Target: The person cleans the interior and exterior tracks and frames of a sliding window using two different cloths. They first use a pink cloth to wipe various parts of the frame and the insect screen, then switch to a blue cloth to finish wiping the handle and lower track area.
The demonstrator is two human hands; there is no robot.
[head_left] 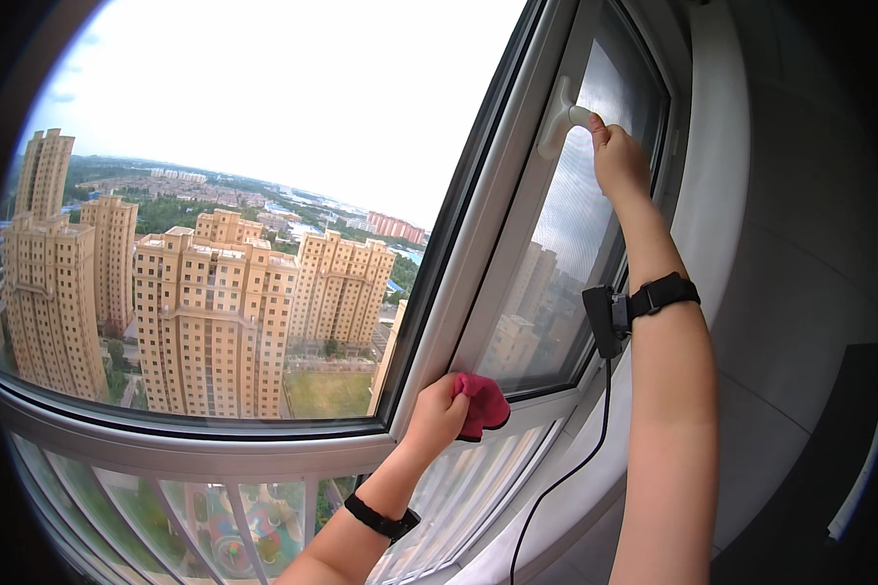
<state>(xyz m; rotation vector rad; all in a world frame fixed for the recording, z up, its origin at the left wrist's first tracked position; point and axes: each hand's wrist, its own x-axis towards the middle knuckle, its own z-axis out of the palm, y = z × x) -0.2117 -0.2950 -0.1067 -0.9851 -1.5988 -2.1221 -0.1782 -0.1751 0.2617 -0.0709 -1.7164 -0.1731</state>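
Observation:
My right hand point(619, 161) is closed around the end of a white window handle point(556, 127), high on the frame of a narrow window sash point(502, 268). Lower down, my left hand point(437, 414) grips a crumpled dark-pink cloth point(483, 405) with a black edge. The cloth lies against the bottom corner of the sash, beside the upright frame post. Both wrists wear black straps, and the right one carries a small black device point(607, 320).
A large fixed pane point(263, 195) on the left looks out over tall beige buildings point(215, 312). Below the sill rail point(205, 453) run white railing bars point(239, 517). A black cable point(576, 463) hangs from the wrist device. Grey wall tiles point(790, 292) stand at right.

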